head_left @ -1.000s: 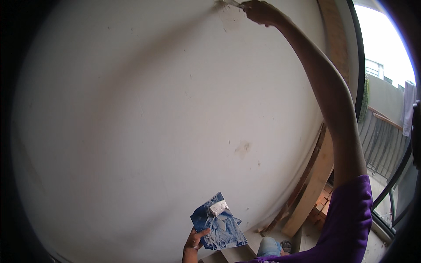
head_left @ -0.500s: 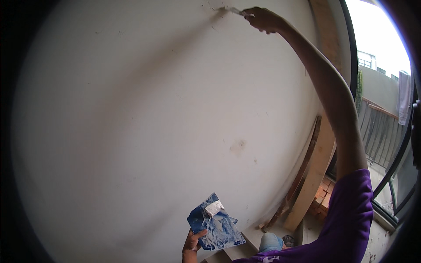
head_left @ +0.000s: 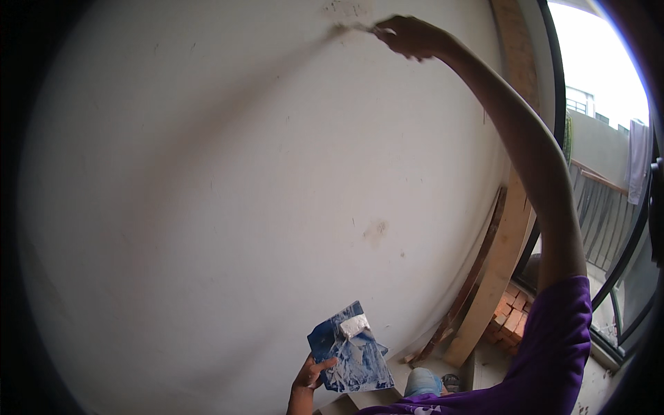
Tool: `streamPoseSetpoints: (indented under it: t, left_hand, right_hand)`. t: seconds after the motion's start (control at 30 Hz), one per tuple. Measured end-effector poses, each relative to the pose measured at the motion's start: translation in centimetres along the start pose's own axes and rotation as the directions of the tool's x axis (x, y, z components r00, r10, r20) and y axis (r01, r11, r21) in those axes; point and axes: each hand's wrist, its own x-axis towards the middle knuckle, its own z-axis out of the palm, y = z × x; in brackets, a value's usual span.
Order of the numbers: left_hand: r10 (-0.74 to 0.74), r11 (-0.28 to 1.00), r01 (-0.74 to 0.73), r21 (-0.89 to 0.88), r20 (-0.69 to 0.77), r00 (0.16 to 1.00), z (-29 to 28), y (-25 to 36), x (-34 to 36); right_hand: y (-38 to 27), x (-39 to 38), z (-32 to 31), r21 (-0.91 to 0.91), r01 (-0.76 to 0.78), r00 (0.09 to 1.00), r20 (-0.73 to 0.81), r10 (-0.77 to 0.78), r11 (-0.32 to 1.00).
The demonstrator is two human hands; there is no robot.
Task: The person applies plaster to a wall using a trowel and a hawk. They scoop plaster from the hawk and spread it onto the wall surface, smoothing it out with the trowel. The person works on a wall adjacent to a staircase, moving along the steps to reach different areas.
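Note:
My right hand is raised high, closed around a thin putty knife whose blade is at the white wall, just below a marked patch near the top. The blade is small and slightly blurred. Low in the picture, my left hand grips blue flat boards smeared with white putty, with a thicker lump of putty on their upper part.
Wooden boards lean at the wall's right end, beside stacked red bricks. A black-framed opening shows a balcony railing and hanging white cloth. Below are my knee and pale steps.
My right hand and the knife have moved down and slightly left along the wall. The left hand with the blue boards has shifted only slightly.

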Motion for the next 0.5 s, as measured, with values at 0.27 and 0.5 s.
streamPoseSetpoints:
  t: [0.27, 0.5]
  left_hand:
    - [-0.010, 0.988, -0.023, -0.151, -0.213, 0.977, 3.9, -0.5, 0.3]
    - [0.016, 0.986, -0.081, -0.148, -0.397, 0.917, -1.0, -4.2, -1.5]
  right_hand:
    - [9.9, -13.6, 5.4, 0.242, -0.061, 0.957, 0.291, -0.013, 0.968]
    - [18.4, -36.5, 20.1, 0.537, -0.838, 0.544, 0.836, 0.072, 0.094]
